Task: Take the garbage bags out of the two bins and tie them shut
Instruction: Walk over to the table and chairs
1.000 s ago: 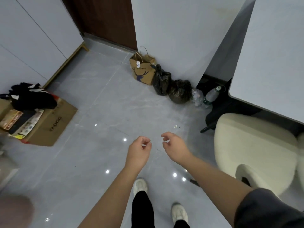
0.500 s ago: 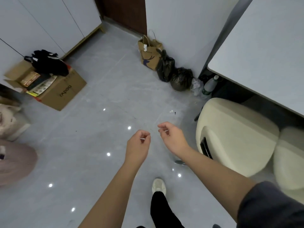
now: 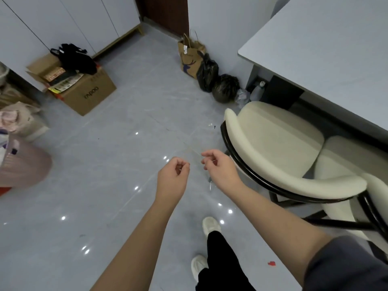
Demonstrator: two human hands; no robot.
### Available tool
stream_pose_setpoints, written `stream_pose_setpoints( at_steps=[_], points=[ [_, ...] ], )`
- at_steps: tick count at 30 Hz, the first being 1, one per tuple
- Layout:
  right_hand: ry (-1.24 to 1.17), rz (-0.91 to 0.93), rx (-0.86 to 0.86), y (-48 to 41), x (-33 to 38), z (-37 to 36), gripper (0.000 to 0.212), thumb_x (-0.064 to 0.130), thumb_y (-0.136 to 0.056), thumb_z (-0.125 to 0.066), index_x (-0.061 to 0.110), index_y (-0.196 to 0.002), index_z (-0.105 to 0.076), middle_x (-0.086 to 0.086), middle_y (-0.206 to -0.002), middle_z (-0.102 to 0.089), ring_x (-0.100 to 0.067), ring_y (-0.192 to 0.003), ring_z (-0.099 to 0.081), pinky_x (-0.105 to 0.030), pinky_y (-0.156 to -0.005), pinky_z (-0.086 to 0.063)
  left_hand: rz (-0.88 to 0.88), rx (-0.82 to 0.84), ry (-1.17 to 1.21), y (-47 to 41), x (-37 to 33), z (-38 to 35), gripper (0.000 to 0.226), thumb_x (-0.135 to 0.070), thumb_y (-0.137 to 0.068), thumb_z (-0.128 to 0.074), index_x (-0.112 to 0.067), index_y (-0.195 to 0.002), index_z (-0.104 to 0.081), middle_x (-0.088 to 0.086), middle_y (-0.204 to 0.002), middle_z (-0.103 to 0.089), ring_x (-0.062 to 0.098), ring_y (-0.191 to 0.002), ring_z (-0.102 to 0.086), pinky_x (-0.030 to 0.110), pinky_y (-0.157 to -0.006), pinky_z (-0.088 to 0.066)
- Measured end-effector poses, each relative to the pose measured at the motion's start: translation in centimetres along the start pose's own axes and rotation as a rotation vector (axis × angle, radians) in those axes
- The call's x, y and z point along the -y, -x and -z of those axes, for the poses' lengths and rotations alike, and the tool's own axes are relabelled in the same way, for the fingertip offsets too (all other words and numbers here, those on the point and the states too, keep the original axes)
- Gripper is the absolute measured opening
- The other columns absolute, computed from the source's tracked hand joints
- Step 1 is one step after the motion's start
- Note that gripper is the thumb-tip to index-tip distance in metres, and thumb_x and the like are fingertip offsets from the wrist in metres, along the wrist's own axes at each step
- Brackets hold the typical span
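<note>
Grey floor tiles (image 3: 100, 185) fill most of my view, and from the task's things outward it reads like this. Two dark garbage bags (image 3: 218, 80) sit on the floor at upper centre of the frame, against the wall: one black bag (image 3: 206, 73) standing taller, one brownish bag (image 3: 225, 88) slumped just beside it. Both look bunched at the top, so I judge they are already out of the bins and probably tied, though I cannot see a knot clearly. I see no bin anywhere in frame.

My left hand (image 3: 173, 177) and right hand (image 3: 219, 168) hang at centre frame, near each other and well apart from the bags. Each has its fingers curled in, thumb pressed to fingertip, seemingly pinching something thin; what it is I cannot tell.

Counting the rest: one brown paper bag (image 3: 189, 57) touching the black bag, one cardboard box (image 3: 88, 91) at upper left, two cream chairs (image 3: 283, 148) at right beside one bench (image 3: 325, 49), one bottle (image 3: 258, 91) beneath it.
</note>
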State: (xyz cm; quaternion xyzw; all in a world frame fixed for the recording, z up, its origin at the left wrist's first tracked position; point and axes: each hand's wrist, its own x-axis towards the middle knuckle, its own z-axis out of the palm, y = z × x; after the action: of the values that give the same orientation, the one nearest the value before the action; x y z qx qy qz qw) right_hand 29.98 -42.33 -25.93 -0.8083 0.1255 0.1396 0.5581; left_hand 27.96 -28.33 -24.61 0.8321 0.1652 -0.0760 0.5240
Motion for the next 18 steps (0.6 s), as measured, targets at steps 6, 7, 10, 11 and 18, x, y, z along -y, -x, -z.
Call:
stream_pose_setpoints(
  at_steps=[6, 7, 10, 11, 18],
  points=[
    [-0.010, -0.017, 0.017, 5.4, -3.1, 4.2, 0.017, 0.012, -0.091, -0.051, 0.023, -0.097, -0.062, 0.002, -0.087, -0.067, -0.018, -0.083, -0.065, -0.030, -0.078, -0.053, 0.037, -0.030, 0.007, 6.5, -0.4, -3.5, 0.008, -0.018, -0.089, -0.056, -0.018, -0.084, -0.062, -0.001, -0.082, -0.067, 0.016, -0.080, -0.065, 0.013, -0.064, -0.045],
    [-0.001, -0.015, 0.020, 6.0, -3.7, 5.1, 0.016, 0.013, -0.091, -0.051, 0.022, -0.097, -0.063, 0.002, -0.087, -0.067, -0.017, -0.083, -0.065, -0.029, -0.078, -0.053, 0.039, -0.045, 0.012, 7.4, -0.4, -4.3, 0.008, -0.018, -0.089, -0.057, -0.017, -0.084, -0.063, -0.001, -0.081, -0.067, 0.016, -0.080, -0.065, 0.015, -0.064, -0.045],
    [0.030, 0.006, 0.038, 7.4, -5.6, 7.7, 0.013, 0.012, -0.092, -0.052, 0.018, -0.093, -0.063, 0.004, -0.081, -0.065, -0.014, -0.079, -0.063, -0.028, -0.077, -0.052, 0.053, -0.090, 0.018, 10.0, -0.3, -7.0, 0.008, -0.017, -0.088, -0.058, -0.014, -0.084, -0.064, 0.001, -0.080, -0.067, 0.017, -0.079, -0.065, 0.017, -0.066, -0.047],
    [0.040, 0.016, 0.047, 7.9, -6.2, 8.6, 0.011, 0.012, -0.092, -0.053, 0.017, -0.091, -0.063, 0.005, -0.079, -0.064, -0.014, -0.077, -0.062, -0.026, -0.075, -0.051, 0.057, -0.102, 0.017, 10.8, -0.2, -8.0, 0.008, -0.017, -0.088, -0.058, -0.013, -0.084, -0.064, 0.002, -0.079, -0.067, 0.018, -0.079, -0.065, 0.019, -0.067, -0.047],
    [0.099, 0.012, 0.085, 12.7, -11.2, 15.4, 0.012, 0.015, -0.091, -0.054, 0.019, -0.082, -0.061, -0.006, -0.084, -0.068, -0.023, -0.081, -0.065, -0.020, -0.067, -0.047, 0.098, -0.109, 0.049, 17.4, -0.3, -15.3, 0.009, -0.017, -0.088, -0.058, -0.012, -0.082, -0.062, 0.006, -0.080, -0.066, 0.023, -0.080, -0.065, 0.029, -0.070, -0.052]
  ],
)
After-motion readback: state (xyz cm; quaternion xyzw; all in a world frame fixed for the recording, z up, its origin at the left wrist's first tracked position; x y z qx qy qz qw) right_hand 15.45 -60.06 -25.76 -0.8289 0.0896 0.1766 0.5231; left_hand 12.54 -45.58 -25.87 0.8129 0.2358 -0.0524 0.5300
